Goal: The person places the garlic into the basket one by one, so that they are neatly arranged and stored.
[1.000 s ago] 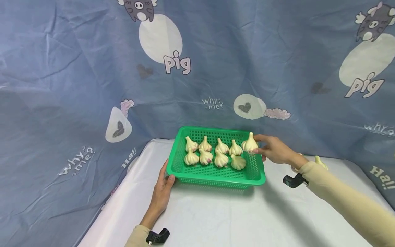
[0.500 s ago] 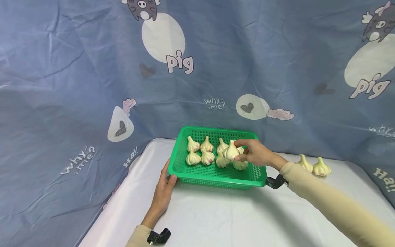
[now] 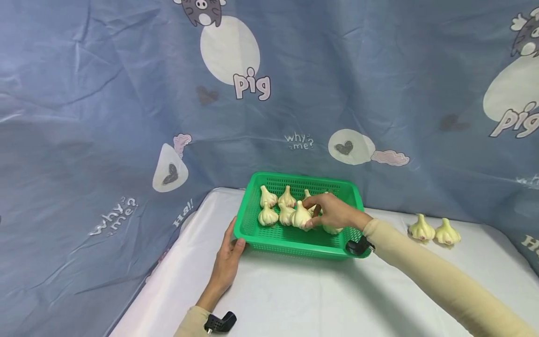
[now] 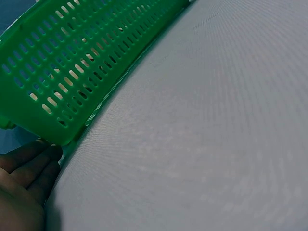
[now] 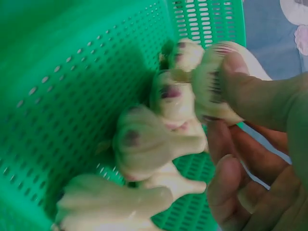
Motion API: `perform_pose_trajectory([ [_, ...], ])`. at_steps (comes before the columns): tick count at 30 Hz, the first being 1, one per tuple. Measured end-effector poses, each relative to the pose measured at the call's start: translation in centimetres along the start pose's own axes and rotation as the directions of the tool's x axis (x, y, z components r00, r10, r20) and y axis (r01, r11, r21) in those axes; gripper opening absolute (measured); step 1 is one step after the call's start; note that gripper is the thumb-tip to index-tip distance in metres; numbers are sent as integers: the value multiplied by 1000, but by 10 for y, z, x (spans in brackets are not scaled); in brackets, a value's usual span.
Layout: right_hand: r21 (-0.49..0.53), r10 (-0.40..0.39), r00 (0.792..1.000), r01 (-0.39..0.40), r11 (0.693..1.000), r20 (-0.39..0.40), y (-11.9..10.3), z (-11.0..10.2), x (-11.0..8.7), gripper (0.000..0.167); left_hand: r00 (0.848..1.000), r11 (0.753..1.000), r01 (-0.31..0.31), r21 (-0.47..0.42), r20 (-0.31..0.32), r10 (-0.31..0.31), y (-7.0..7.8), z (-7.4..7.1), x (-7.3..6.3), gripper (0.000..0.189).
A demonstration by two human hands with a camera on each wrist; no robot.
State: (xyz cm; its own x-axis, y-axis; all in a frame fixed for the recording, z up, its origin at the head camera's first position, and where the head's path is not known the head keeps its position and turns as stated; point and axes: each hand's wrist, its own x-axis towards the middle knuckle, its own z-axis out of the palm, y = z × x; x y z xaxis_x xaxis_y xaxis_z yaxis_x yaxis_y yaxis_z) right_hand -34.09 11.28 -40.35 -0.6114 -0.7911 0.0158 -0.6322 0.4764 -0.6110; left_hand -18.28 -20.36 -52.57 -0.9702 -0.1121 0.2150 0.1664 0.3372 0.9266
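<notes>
A green slotted plastic basket (image 3: 290, 245) holds several pale garlic bulbs with purplish marks, such as the garlic bulb (image 3: 267, 215) at left. My right hand (image 3: 334, 211) pinches another garlic bulb (image 3: 301, 216) between thumb and fingers, above the front row; its stem points up in the head view. In the right wrist view, the thumb presses that bulb's side (image 5: 206, 86), with more bulbs below it. My left hand (image 3: 227, 263) lies at the basket's front left corner, thumb at the rim. In the left wrist view its fingers (image 4: 33, 163) reach straight to the corner's base.
Two garlic bulbs stand on the white table (image 3: 290, 299) right of the basket, the nearer-left garlic bulb (image 3: 422, 228) beside the other garlic bulb (image 3: 447, 233). A blue printed curtain (image 3: 303, 84) hangs close behind and left of the table.
My right hand has carried the garlic bulb leftward from the basket's right rim to over the front row, uncovering the two bulbs on the table. The left hand has stayed at its corner.
</notes>
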Motion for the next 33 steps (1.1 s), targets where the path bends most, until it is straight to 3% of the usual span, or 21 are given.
perform_pose_trajectory([
  [9, 16, -64, 993, 63, 998, 98, -7, 9, 24, 52, 1000, 1000, 13, -18, 1, -13, -1, 0, -1, 62],
  [18, 46, -62, 984, 55, 997, 169, -14, 20, 45, 54, 1000, 999, 25, -24, 3, -25, 0, 0, -1, 62],
  [33, 35, -20, 936, 9, 999, 351, -21, 30, 72, 57, 999, 999, 45, -30, -5, -45, 1, 1, -1, 62],
])
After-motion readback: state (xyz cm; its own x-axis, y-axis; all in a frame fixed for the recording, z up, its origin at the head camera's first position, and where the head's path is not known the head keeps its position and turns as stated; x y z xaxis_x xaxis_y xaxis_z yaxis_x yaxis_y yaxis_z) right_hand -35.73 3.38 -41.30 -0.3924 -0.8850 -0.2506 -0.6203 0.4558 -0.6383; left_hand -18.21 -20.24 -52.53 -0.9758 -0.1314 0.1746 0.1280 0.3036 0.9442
